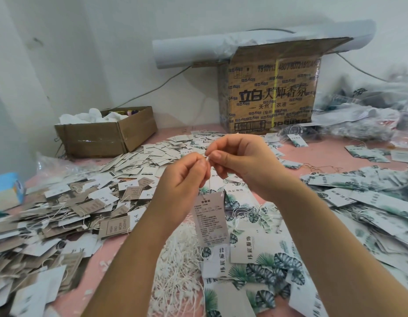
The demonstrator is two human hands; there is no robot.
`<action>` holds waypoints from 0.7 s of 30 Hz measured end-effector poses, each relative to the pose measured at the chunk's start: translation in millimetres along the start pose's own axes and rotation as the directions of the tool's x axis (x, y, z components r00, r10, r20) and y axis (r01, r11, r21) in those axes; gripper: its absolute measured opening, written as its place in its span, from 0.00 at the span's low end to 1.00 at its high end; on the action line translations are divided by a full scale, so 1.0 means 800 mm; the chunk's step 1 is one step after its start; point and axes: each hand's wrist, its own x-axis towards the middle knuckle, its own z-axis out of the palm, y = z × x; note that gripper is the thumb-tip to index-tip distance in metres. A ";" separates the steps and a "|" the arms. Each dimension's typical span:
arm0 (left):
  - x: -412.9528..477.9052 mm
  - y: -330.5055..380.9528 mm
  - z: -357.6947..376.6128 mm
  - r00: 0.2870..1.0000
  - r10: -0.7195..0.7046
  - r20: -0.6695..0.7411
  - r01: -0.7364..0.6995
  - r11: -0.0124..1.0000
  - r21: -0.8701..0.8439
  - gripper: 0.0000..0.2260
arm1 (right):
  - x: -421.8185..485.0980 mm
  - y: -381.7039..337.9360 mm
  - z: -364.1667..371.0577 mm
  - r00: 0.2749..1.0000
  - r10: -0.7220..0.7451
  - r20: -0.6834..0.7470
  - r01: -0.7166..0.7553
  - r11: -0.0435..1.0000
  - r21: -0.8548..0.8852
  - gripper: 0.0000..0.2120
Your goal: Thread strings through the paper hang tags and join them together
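- Left hand (187, 177) and right hand (242, 165) raised over the table, fingertips of both pinching the string (208, 159) ends together.
- Tag (212, 220) hanging on that string, just below the hands.
- Probably feather-light: card stiff yet easily creased, string thin and limp.
- Best pinched close to the string's ends; tag by its edges.
- Pink table (297, 154) heaped with tags, loose strings (178, 259) in the middle.
- Boxes (267, 92) at the back, against a white wall.

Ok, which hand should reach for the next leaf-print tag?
Probably the right hand: the leaf-print tags lie on its side, while the left hand pinches the string carrying the hanging tag.
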 end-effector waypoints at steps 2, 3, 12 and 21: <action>0.000 -0.001 0.000 1.000 0.002 0.009 -0.003 1.000 0.029 0.13 | 0.000 -0.002 0.001 1.000 0.008 0.013 -0.006 0.995 -0.104 0.08; 0.000 -0.002 0.000 1.000 0.005 0.013 -0.005 0.999 0.042 0.13 | 0.000 -0.003 0.001 1.000 0.014 0.018 -0.011 0.991 -0.135 0.08; 0.001 -0.006 -0.001 1.000 0.015 0.012 -0.016 0.996 0.089 0.13 | -0.004 -0.015 0.002 0.997 0.058 0.051 -0.049 0.986 -0.158 0.05; -0.001 -0.005 0.002 0.999 0.045 0.017 -0.047 0.989 0.139 0.11 | -0.003 -0.013 0.001 0.993 0.090 0.074 -0.074 0.977 -0.198 0.08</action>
